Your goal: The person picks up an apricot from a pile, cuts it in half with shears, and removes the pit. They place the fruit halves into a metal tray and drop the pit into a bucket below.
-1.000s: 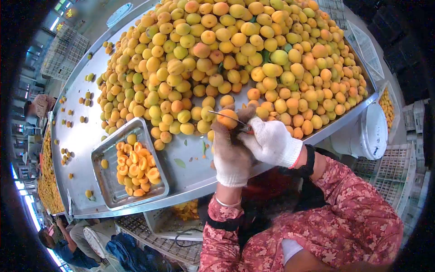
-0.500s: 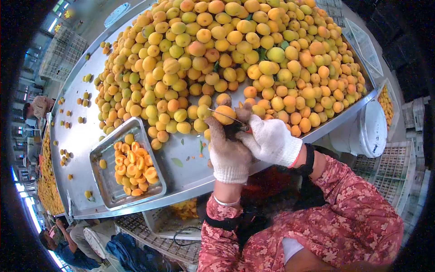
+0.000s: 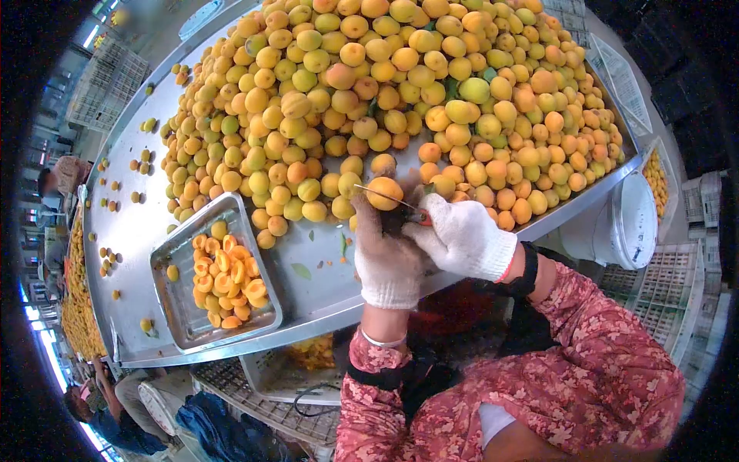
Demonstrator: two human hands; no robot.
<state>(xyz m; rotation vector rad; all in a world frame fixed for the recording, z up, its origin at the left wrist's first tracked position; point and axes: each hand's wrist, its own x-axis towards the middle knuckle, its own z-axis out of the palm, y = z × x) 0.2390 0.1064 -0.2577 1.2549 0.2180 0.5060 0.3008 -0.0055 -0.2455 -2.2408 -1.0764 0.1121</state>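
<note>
My left hand point(image 3: 389, 258), in a white knitted glove with darkened fingertips, grips an orange-yellow apricot point(image 3: 384, 193) near the table's front edge. In my right hand point(image 3: 468, 237), also gloved in white, is a small knife point(image 3: 419, 217) with a red handle. Its thin blade lies across the apricot, pointing left. Behind both hands rises a large heap of whole apricots point(image 3: 331, 100). Left of them, a metal tray point(image 3: 182, 327) holds halved apricots point(image 3: 227, 277) and a few whole ones.
The steel table point(image 3: 308, 296) has a raised rim; leaves and scattered apricots lie on it. A white bucket point(image 3: 633, 219) and plastic crates point(image 3: 662, 289) stand at the right. Below the front edge is a crate point(image 3: 289, 381) with orange pieces. Another person point(image 3: 115, 408) sits at lower left.
The view has shifted slightly. Both hands keep nearly the same pose, with the blade still across the apricot.
</note>
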